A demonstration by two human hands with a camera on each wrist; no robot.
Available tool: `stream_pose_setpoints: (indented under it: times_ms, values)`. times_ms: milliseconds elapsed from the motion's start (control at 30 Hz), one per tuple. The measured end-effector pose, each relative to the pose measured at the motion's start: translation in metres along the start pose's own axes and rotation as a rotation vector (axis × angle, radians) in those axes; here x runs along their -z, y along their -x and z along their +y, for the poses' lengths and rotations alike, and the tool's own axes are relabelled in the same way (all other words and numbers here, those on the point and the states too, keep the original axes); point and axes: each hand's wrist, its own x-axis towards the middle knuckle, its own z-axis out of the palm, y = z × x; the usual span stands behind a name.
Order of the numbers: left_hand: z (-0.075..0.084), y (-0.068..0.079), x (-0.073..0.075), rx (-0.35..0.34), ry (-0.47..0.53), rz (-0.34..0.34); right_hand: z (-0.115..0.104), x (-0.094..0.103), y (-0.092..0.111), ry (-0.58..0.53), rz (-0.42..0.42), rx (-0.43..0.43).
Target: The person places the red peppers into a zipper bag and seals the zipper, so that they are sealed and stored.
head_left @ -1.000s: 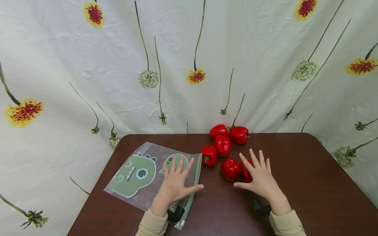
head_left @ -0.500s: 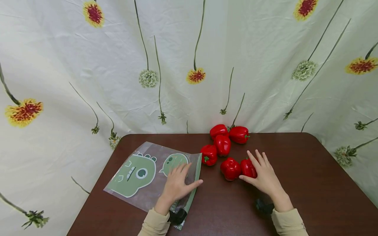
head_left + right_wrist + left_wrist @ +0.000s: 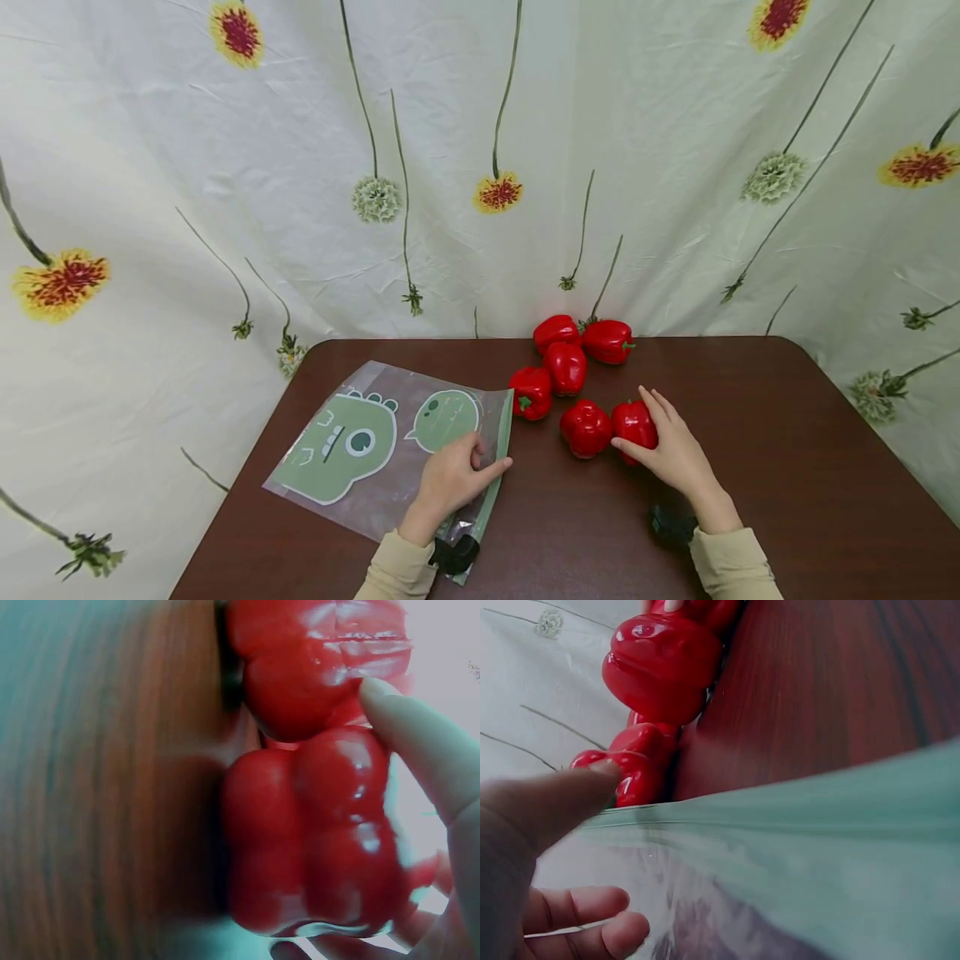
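My right hand (image 3: pixel 678 454) curls round a red bell pepper (image 3: pixel 634 423), thumb on its near left side and fingers on its far right side. In the right wrist view the held pepper (image 3: pixel 315 832) sits between thumb and fingers, against a second pepper (image 3: pixel 322 667). My left hand (image 3: pixel 448 479) is over a clear zip bag (image 3: pixel 401 487) printed with green cartoon figures. Its fingers are loosely bent and its thumb points across the bag's green zip edge. The left wrist view has the thumb (image 3: pixel 555 799) apart from the fingers, beside that green edge (image 3: pixel 825 817).
Another red pepper (image 3: pixel 585 429) stands left of the held one. Several more lie behind it, including one (image 3: pixel 531 393) at the bag's corner. The brown table (image 3: pixel 795 467) ends at a flower-printed white cloth (image 3: pixel 660 167).
My right hand has lowered to the right-hand pepper and closed round it, the pepper shifting slightly right. My left hand has come down toward the bag, its spread fingers now bent.
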Motion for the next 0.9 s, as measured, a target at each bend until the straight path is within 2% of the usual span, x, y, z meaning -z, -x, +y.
stream_pose_setpoints:
  times_ms: [233,467,700,900]
  values:
    - [-0.003,0.002,-0.005,0.004,-0.015,-0.005,0.006,-0.005,0.0,-0.099,0.0,-0.086]
    - [-0.003,0.004,-0.01,-0.053,-0.074,0.06,0.007,-0.008,-0.002,-0.201,-0.002,-0.147]
    - [-0.001,0.006,-0.015,-0.105,-0.12,0.093,0.01,-0.012,-0.002,-0.259,0.0,-0.206]
    - [-0.002,0.006,-0.018,-0.121,-0.1,0.109,0.01,-0.014,-0.002,-0.288,-0.002,-0.228]
